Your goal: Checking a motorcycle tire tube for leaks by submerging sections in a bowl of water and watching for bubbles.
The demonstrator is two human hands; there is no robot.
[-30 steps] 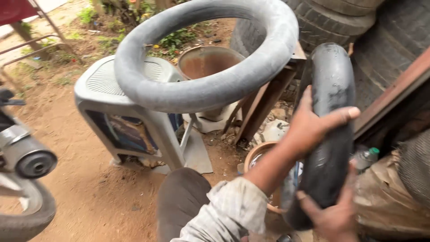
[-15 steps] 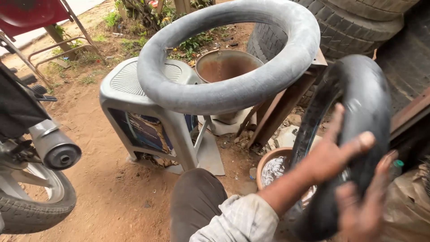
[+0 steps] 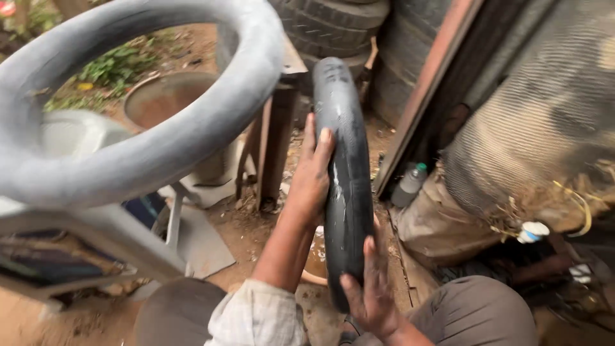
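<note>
A wet black inner tube (image 3: 346, 192) stands upright and edge-on between my knees. My left hand (image 3: 314, 173) presses flat against its left side near the top, fingers reaching up the rubber. My right hand (image 3: 373, 296) cups the tube's lower right part, fingers spread over it. Under the tube sits a shallow basin (image 3: 309, 277) with water, mostly hidden by the tube and my left arm.
A large grey inflated tube (image 3: 160, 147) rests on a grey plastic chair (image 3: 96, 224) at the left. Behind it are a rusty metal bowl (image 3: 160, 96) and stacked tyres (image 3: 333, 25). A plastic bottle (image 3: 410, 184), a slanted rusty beam (image 3: 429, 90) and a woven sack (image 3: 544, 128) are at the right.
The view has swung right, so the motorcycle wheel at the left is gone. The black tube now stands edge-on, with my left hand flat on its side and my right hand lower.
</note>
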